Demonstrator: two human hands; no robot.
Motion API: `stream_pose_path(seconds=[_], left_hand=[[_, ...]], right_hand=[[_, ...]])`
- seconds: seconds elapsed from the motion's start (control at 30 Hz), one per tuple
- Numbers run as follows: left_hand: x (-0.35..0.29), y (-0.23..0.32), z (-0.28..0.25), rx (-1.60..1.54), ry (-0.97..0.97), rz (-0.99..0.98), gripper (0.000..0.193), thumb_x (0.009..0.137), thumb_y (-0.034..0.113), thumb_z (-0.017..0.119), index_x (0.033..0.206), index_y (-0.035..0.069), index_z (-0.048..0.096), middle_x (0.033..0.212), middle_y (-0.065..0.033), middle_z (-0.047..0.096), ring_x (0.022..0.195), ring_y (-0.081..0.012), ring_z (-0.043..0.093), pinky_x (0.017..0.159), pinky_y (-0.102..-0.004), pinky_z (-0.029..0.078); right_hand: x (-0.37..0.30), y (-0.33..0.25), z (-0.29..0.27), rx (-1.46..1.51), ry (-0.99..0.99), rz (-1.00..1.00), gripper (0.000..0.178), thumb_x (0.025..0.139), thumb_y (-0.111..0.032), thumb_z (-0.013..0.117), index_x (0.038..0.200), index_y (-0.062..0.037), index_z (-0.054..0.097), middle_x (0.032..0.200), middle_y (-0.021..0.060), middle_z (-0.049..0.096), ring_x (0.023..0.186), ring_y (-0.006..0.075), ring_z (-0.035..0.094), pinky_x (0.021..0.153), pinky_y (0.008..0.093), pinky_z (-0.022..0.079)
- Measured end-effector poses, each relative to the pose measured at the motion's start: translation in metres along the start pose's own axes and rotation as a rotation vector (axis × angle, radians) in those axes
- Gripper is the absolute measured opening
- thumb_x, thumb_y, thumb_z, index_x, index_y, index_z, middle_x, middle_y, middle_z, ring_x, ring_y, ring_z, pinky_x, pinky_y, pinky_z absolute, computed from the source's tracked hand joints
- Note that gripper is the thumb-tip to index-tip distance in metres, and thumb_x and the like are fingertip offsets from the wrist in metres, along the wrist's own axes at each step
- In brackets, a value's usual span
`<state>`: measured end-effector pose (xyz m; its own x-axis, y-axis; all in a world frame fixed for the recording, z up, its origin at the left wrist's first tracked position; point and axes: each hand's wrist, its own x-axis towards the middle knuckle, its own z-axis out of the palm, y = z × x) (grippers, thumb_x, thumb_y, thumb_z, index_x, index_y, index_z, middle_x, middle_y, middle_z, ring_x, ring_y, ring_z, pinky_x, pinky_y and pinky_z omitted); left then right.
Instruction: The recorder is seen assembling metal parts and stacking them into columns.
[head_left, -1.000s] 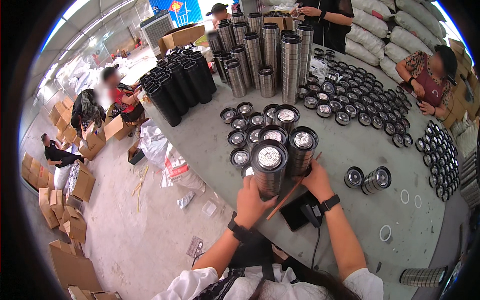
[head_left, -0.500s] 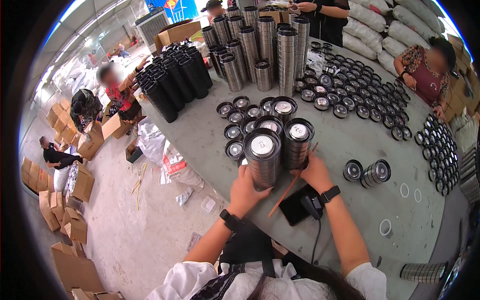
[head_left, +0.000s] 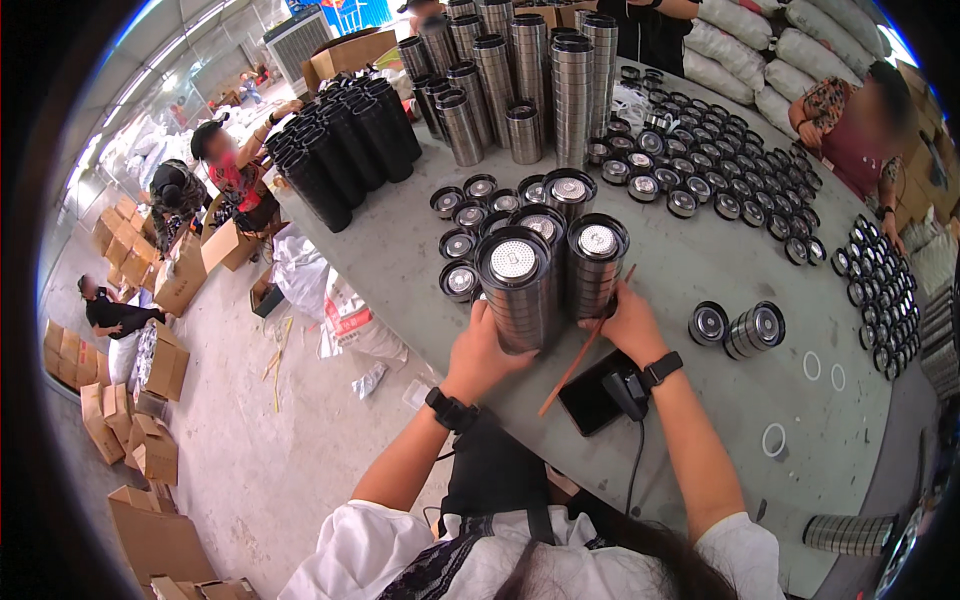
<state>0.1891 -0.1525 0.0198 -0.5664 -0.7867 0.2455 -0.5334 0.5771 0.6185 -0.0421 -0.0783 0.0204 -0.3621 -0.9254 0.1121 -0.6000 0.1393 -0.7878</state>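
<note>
In front of me stand several upright stacks of round metal lids with black rims and perforated discs on top. My left hand [head_left: 486, 352] is wrapped round the lower part of the nearest left stack [head_left: 520, 300]. My right hand [head_left: 632, 328] grips low on the stack beside it [head_left: 596, 275]; its far fingers are hidden. A thin brown stick [head_left: 572, 378] slants across that hand, apparently held between its fingers. Behind these, a third stack [head_left: 540, 226] and a fourth [head_left: 570, 190] stand close. Single lids [head_left: 458, 280] lie just to the left.
A black flat device [head_left: 592, 402] with a corded black piece lies near my right wrist. Farther right are a single lid [head_left: 708, 322], a short stack [head_left: 755, 330] and white rings [head_left: 773, 440]. Black tubes [head_left: 350, 150], tall metal stacks [head_left: 570, 95] and many lids [head_left: 700, 170] fill the back; co-workers stand around.
The view has shifted slightly. My left hand and its stack have moved a little left, widening the gap to the right stack. Both hands keep their hold.
</note>
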Motion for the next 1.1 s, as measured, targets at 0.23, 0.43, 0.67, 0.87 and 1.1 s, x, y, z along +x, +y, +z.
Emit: stream_pose_path(seconds=[0.23, 0.43, 0.67, 0.87, 1.1], left_hand=[[-0.001, 0.000, -0.004, 0.009, 0.016, 0.013, 0.077, 0.060, 0.030, 0.082, 0.122, 0.007, 0.044, 0.120, -0.0104, 0.045, 0.094, -0.0319, 0.059, 0.076, -0.0408, 0.051], [-0.004, -0.007, -0.040, -0.147, 0.038, -0.088, 0.062, 0.068, 0.013, 0.076, 0.124, 0.008, 0.049, 0.125, -0.0131, 0.046, 0.100, -0.0283, 0.058, 0.081, -0.0349, 0.050], [0.011, -0.046, -0.024, 0.068, 0.058, 0.130, 0.046, 0.070, 0.015, 0.074, 0.113, 0.010, 0.058, 0.122, -0.0135, 0.049, 0.097, -0.0318, 0.059, 0.082, -0.0405, 0.049], [0.016, -0.049, -0.011, -0.071, 0.173, 0.075, 0.028, 0.070, 0.018, 0.074, 0.088, 0.004, 0.058, 0.127, -0.0146, 0.047, 0.098, -0.0351, 0.057, 0.081, -0.0414, 0.048], [-0.003, -0.056, -0.019, -0.208, 0.161, 0.061, 0.025, 0.070, 0.017, 0.073, 0.081, 0.004, 0.056, 0.131, -0.0154, 0.049, 0.095, -0.0338, 0.059, 0.078, -0.0386, 0.049]], right_hand=[[0.004, 0.008, 0.006, 0.051, -0.011, -0.003, 0.056, 0.062, -0.019, 0.083, 0.107, -0.0010, 0.054, 0.096, 0.0177, 0.067, 0.093, 0.0356, 0.063, 0.079, 0.0405, 0.049], [0.004, 0.021, 0.009, 0.071, 0.006, 0.023, 0.059, 0.061, -0.021, 0.085, 0.107, 0.0011, 0.055, 0.097, 0.0138, 0.067, 0.090, 0.0288, 0.065, 0.078, 0.0361, 0.050], [0.003, 0.024, 0.016, 0.091, 0.008, 0.040, 0.050, 0.067, -0.011, 0.083, 0.106, 0.0032, 0.055, 0.098, 0.0099, 0.066, 0.089, 0.0190, 0.063, 0.078, 0.0319, 0.050], [-0.001, 0.024, 0.012, 0.159, -0.022, 0.070, 0.051, 0.066, -0.012, 0.083, 0.105, 0.0029, 0.055, 0.098, 0.0110, 0.065, 0.089, 0.0206, 0.062, 0.077, 0.0336, 0.050], [-0.008, 0.023, 0.013, 0.142, -0.016, 0.071, 0.048, 0.069, -0.008, 0.081, 0.106, 0.0048, 0.053, 0.100, 0.0123, 0.065, 0.090, 0.0201, 0.062, 0.077, 0.0319, 0.049]])
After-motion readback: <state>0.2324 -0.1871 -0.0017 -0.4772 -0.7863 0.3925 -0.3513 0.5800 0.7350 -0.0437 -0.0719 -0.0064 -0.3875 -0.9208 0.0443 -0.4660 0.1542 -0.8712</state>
